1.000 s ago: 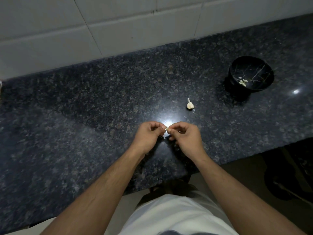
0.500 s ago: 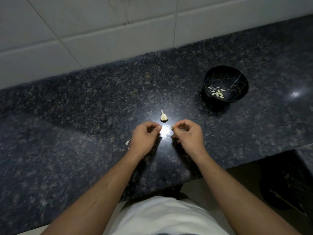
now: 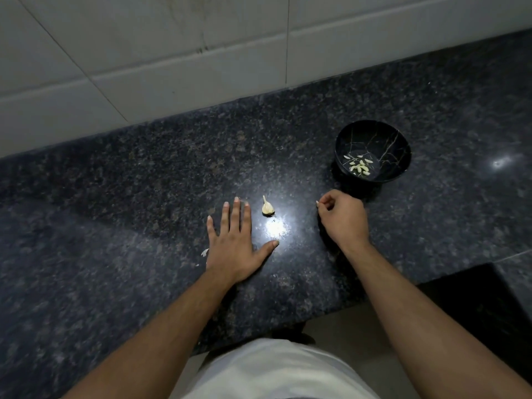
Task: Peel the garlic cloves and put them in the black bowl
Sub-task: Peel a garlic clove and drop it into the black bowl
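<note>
Garlic (image 3: pixel 267 207) lies on the dark stone counter (image 3: pixel 144 197), a small piece with its pointed tip turned away from the person, toward the tiled wall (image 3: pixel 172 53), so its long axis runs roughly near to far. It is just beside the left hand (image 3: pixel 234 240), a little to the right of the fingertips; this hand is flat, its fingers straight and spread, and holds nothing. The right hand (image 3: pixel 342 218) has curled fingers that seem to pinch something small and pale, probably a peeled clove, though I cannot tell surely. This hand is near the black bowl (image 3: pixel 400 151), which already contains several peeled cloves (image 3: pixel 359 167). I judge the left hand is nearer for taking the garlic.
</note>
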